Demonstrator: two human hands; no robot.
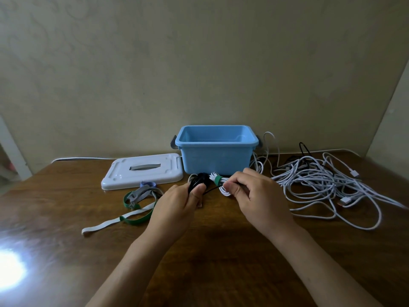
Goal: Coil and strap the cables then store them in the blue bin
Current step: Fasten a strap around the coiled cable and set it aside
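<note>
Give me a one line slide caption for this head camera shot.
Left hand holds a black cable coil, right hand pinches its tail, before an open blue bin.

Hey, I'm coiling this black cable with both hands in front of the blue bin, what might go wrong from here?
1. The black cable coil sits only in your left hand, unstrapped; it may spring loose.
2. The black strand in your right hand crosses the strapped white coil and might drag it.
3. The loose white cables on the right look tangled, so pulling one could knot them.

1 bin (215, 159), 1 lid (142, 171), 2 hands (177, 202)
</note>
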